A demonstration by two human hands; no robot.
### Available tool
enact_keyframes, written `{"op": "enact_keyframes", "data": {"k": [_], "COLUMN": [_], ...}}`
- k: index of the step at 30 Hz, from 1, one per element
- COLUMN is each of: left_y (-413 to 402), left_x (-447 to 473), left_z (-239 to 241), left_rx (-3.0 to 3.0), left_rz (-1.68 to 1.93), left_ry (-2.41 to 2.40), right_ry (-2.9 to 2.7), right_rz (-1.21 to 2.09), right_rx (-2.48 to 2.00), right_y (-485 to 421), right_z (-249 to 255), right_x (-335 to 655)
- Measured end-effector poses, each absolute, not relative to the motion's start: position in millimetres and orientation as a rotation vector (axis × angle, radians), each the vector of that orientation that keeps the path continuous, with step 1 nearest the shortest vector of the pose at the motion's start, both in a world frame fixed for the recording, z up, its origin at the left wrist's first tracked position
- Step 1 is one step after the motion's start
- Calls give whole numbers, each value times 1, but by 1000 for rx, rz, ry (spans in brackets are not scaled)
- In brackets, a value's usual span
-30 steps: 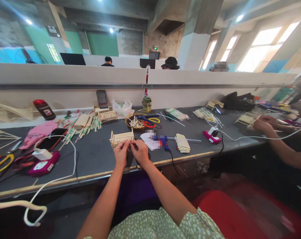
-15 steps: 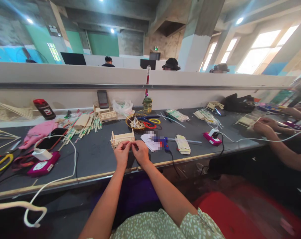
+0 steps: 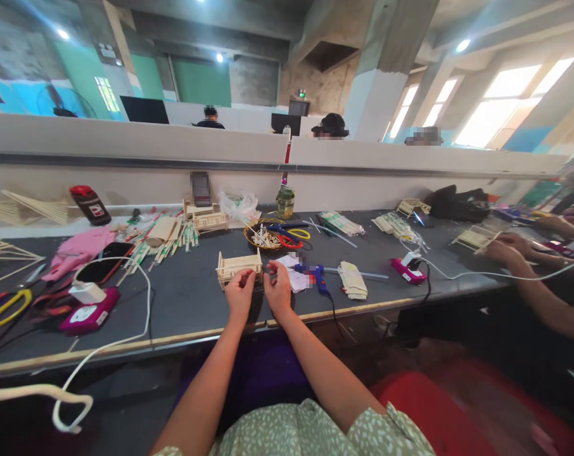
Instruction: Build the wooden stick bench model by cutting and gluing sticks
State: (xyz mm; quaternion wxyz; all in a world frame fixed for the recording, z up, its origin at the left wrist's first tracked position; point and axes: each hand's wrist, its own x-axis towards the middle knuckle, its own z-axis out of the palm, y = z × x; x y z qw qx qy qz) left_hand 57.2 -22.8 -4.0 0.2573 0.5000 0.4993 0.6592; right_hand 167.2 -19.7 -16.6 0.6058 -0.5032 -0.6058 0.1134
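Left hand (image 3: 240,292) observed with thumb and fingertips drawn together; whether anything small is pinched there cannot be told. Right hand (image 3: 277,288) is just beside it, apart, fingers loosely curved; whether it holds anything likewise cannot be determined.

Table (image 3: 187,304): dark top, pale wooden front edge, extending across the view beneath both hands.
Partition (image 3: 149,136): white, running along the table's rear.
Stick pile (image 3: 182,239): toward the rear, left of the hands.
Basket (image 3: 247,232): beyond the hands, round, containing short pale pieces (image 3: 267,239).
Model (image 3: 239,263): pale wooden frame, on the table directly beyond the left hand; contact with the fingers cannot be confirmed.
Glue gun (image 3: 320,280): blue, lying right of the right hand, cord (image 3: 335,311) hanging over the front edge.
Jar (image 3: 287,204): behind the basket, near the partition.
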Motion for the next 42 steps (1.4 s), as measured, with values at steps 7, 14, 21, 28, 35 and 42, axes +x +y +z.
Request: {"op": "enact_keyframes", "data": {"k": [7, 14, 21, 28, 35, 42], "left_y": [-25, -28, -30, -30, -30, -28], "left_x": [59, 59, 61, 60, 60, 59], "left_z": [-4, -6, -3, -2, -3, -6], "left_rx": [1357, 1409, 1438, 1403, 1392, 1364], "left_rz": [1811, 1824, 1810, 1819, 1808, 1794], "left_ry": [1392, 1387, 1418, 1420, 1392, 1396], "right_ry": [-1437, -1436, -1438, -1441, -1449, -1447], "right_rz": [279, 281, 270, 251, 259, 251], "right_rx": [-1168, -1184, -1180, -1183, -1181, -1178], "right_y": [-20, -20, -21, -20, -18, -19], "right_z": [-14, -13, -14, -14, -15, -14], "right_x": [167, 167, 167, 166, 167, 167]}}
